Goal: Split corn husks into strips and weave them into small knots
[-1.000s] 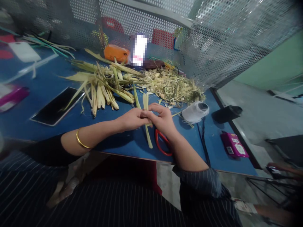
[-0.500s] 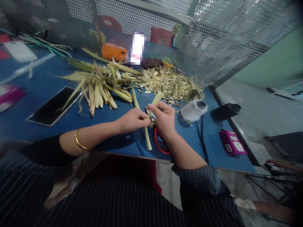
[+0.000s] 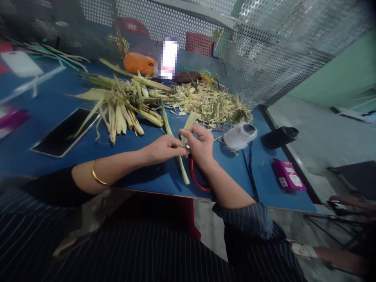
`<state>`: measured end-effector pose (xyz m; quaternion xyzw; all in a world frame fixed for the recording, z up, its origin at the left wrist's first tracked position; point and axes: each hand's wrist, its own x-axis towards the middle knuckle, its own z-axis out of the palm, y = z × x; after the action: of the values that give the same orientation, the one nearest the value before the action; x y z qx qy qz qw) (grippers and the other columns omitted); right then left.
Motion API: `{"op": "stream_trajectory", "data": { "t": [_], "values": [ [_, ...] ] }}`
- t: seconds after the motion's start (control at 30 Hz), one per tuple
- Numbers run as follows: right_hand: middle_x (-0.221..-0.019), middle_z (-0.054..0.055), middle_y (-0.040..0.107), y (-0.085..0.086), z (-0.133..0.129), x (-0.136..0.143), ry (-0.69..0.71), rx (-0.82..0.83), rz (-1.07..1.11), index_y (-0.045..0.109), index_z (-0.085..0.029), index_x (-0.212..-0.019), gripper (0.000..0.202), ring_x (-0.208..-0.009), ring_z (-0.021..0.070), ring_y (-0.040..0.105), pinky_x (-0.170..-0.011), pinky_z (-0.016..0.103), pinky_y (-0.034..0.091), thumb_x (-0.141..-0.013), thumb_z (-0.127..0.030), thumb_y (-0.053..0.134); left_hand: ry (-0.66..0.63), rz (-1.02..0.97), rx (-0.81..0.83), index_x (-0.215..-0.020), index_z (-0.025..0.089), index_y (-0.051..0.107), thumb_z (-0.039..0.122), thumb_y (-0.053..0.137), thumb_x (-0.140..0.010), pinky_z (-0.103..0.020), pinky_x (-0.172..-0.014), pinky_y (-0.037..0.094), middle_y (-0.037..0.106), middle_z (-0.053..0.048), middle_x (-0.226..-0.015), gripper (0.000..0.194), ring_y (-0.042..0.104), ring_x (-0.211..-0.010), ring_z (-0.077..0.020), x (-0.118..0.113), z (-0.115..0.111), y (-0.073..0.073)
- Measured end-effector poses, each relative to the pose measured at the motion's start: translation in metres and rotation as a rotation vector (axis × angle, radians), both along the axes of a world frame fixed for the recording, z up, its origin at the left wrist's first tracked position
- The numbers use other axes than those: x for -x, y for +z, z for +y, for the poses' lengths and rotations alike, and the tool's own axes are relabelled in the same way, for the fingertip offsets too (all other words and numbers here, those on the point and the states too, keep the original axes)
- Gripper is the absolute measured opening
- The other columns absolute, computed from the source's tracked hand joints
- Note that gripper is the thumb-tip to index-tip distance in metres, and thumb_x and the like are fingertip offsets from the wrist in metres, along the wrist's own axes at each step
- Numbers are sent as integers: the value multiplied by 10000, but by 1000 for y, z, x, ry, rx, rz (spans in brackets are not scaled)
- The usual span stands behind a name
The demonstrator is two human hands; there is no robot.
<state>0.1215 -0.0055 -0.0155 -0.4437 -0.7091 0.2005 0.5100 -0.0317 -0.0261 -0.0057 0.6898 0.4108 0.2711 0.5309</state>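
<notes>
A: What does the left hand (image 3: 163,149) have?
B: Thumb and fingertips are pinching a flat, pale yellow-green strip of dried husk (image 3: 190,120).

A: And the right hand (image 3: 202,144)?
B: Also grasping that strip, slightly higher up, with bent fingers and the thumb pressed on it. The strip widens above the hands and leans to the right.

A: Something shows below the hands, too.
B: Yes, a narrow pale husk tail (image 3: 184,172). I can't tell whether it belongs to the same piece. A slender green husk blade (image 3: 166,119) rises just beyond the left hand.

A: And the red loop?
B: That's the handle of a pair of red-handled metal scissors (image 3: 192,171), partly hidden under the right hand. Whether the hand touches them, I can't tell.

A: What's farther from the hands on the blue counter (image 3: 232,176)?
B: Ahead and left, a bundle of long dried husk leaves (image 3: 122,119); straight ahead and rightward, a loose heap of shredded straw-coloured scraps (image 3: 214,103). Left of the left hand lies a flat black glossy-screened device (image 3: 63,133).

A: To the right?
B: A white thread spool (image 3: 239,136) near the right hand, then a black cylindrical roll (image 3: 279,138) and a shiny purple packet (image 3: 289,175).
</notes>
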Motion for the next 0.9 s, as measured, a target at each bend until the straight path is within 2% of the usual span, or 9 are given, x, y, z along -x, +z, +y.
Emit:
{"op": "stream_trajectory", "data": {
  "t": [0.1,0.17,0.23,0.37,0.6,0.67,0.77,0.83,0.9],
  "values": [
    [-901,53,649,9,0,-10,-133,-214,-86,672,-198,-868,184,-920,189,586,-839,326,429,-876,-360,584,135,-135,77,-769,129,720,447,610,-808,-240,-476,195,377,45,-512,339,295,-491,-79,3,3,4],
    [-907,63,649,16,-1,-17,-202,-241,-101,669,-192,-884,224,-926,193,587,-838,326,424,-902,-378,545,213,-237,124,-783,133,710,512,556,-840,-235,-473,216,423,30,-547,413,316,-491,-76,7,7,6],
    [-782,37,638,19,-2,-21,-126,-124,-143,662,-190,-784,312,-797,169,593,-748,297,424,-930,-408,492,258,-301,156,-750,135,686,534,540,-845,-230,-472,236,471,14,-580,436,339,-492,-72,11,12,8],
    [-729,13,614,16,-4,-17,197,116,-378,643,-189,-727,320,-699,139,567,-653,261,391,-922,-404,508,311,-274,100,-603,149,584,427,701,-744,-235,-461,219,434,36,-516,333,335,-481,-67,15,16,9],
    [-721,26,564,14,-9,-10,217,-171,-689,562,-193,-694,295,-727,159,513,-711,293,359,-950,-283,447,389,-268,64,-523,168,498,357,735,-708,-255,-447,189,392,47,-477,356,287,-455,-59,12,18,0],
    [-726,27,570,14,-8,-10,183,-219,-740,558,-196,-704,293,-733,164,513,-741,306,357,-956,-282,435,404,-318,103,-523,165,498,363,748,-697,-249,-441,195,391,49,-471,363,293,-449,-58,11,19,-2],
    [-760,39,597,12,-8,-12,1,-256,-768,588,-200,-758,270,-765,179,528,-789,333,353,-960,-283,429,400,-416,192,-567,144,568,359,772,-678,-234,-460,291,480,24,-504,316,393,-471,-68,11,19,1],
    [-864,71,633,11,-10,-12,-139,-330,-756,626,-204,-876,208,-846,207,541,-831,363,346,-951,-284,449,381,-512,274,-670,124,651,338,787,-666,-232,-524,382,583,-8,-597,253,489,-535,-85,12,18,5],
    [-956,92,647,10,-12,-12,-188,-444,-742,628,-217,-1029,187,-917,226,539,-863,385,337,-939,-268,472,372,-606,351,-785,116,703,299,797,-654,-237,-594,438,647,-29,-687,243,553,-602,-99,14,17,10]
  ]
}}
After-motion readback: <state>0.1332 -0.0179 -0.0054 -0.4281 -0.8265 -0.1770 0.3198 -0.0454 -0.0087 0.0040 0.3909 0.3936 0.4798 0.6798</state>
